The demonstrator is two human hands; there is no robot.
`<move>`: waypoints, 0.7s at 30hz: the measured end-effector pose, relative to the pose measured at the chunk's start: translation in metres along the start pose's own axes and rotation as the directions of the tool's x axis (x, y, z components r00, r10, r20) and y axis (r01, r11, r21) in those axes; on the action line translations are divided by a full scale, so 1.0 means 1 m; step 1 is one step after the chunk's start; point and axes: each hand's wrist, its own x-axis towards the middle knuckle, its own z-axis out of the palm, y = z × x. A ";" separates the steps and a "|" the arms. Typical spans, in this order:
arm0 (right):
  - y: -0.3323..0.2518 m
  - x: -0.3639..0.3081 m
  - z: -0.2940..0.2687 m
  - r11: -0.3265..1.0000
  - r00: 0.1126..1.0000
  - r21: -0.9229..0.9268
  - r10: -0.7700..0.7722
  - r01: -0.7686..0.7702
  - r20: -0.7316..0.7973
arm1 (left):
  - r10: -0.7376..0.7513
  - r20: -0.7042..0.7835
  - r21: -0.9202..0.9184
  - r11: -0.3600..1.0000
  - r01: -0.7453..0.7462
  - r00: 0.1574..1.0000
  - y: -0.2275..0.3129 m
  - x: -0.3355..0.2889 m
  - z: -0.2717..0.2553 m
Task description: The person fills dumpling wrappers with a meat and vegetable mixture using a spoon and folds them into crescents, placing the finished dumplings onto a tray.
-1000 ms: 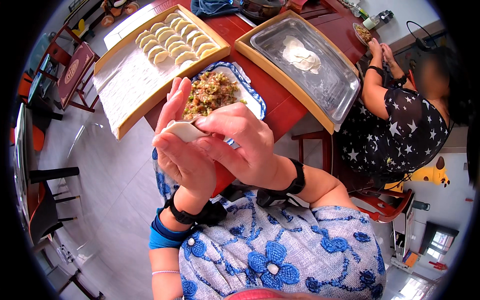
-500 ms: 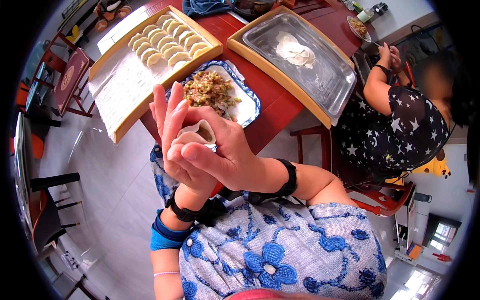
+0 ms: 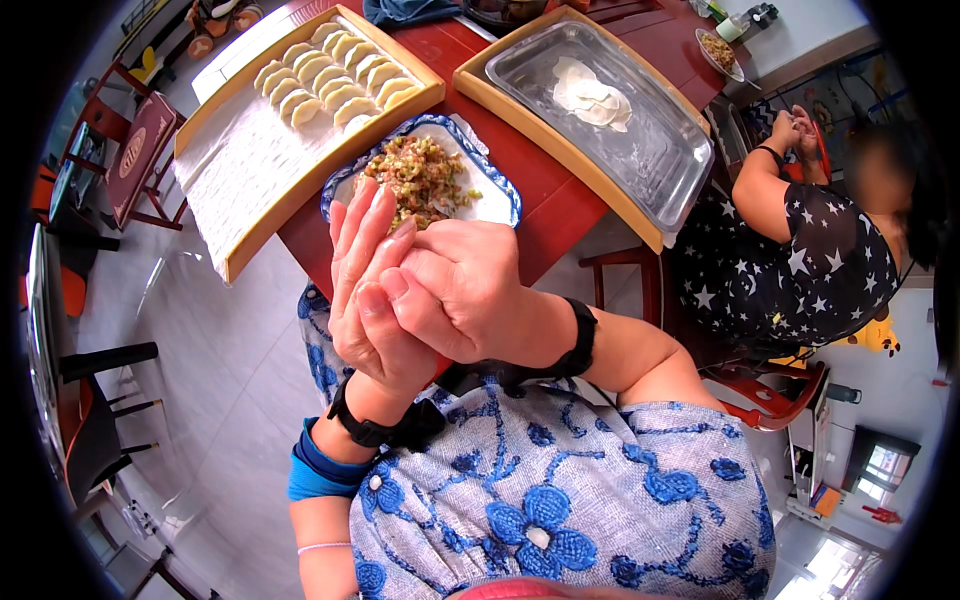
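My left hand [image 3: 372,310] and my right hand [image 3: 468,285] are pressed together in front of me, hiding the dumpling between them. The left hand's long fingers point upward, while the right hand's fingers are curled over the same spot with both thumbs side by side. Just beyond them stands a blue-rimmed white dish [image 3: 505,200], partly covered by my fingers. It holds chopped meat-and-vegetable filling [image 3: 425,180]. Rows of folded dumplings [image 3: 335,75] lie in a cloth-lined wooden tray [image 3: 262,232] at the far left. A metal pan [image 3: 650,165] at the far right carries flat dough wrappers [image 3: 592,95].
The pan sits in a wooden tray [image 3: 575,180] on the red table [image 3: 545,225]. To the right sits another person in a star-patterned top [image 3: 800,250], hands raised, near a plate of filling [image 3: 720,52]. Chairs [image 3: 140,160] stand at the left.
My right hand has closed over the dumpling, whose open edge and filling showed half a second ago. The fingers now hide it. The other person's hands have moved slightly.
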 end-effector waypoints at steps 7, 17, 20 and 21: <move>0.017 0.002 0.020 0.997 0.997 0.063 0.053 -0.049 -0.064 | -0.063 -0.050 0.083 0.994 0.067 0.997 -0.014 0.002 0.002; 0.011 0.005 0.007 -0.506 0.547 0.741 0.502 -0.442 0.670 | -0.095 0.171 0.465 0.885 0.004 0.981 -0.007 0.023 -0.022; 0.007 0.007 0.005 -0.512 0.569 0.780 0.542 -0.360 0.619 | -0.042 0.081 0.348 0.937 0.012 0.996 -0.005 0.017 -0.022; 0.005 0.008 0.005 -0.519 0.576 0.794 0.559 -0.318 0.596 | 0.006 0.071 0.381 0.924 -0.032 0.997 -0.004 0.015 -0.024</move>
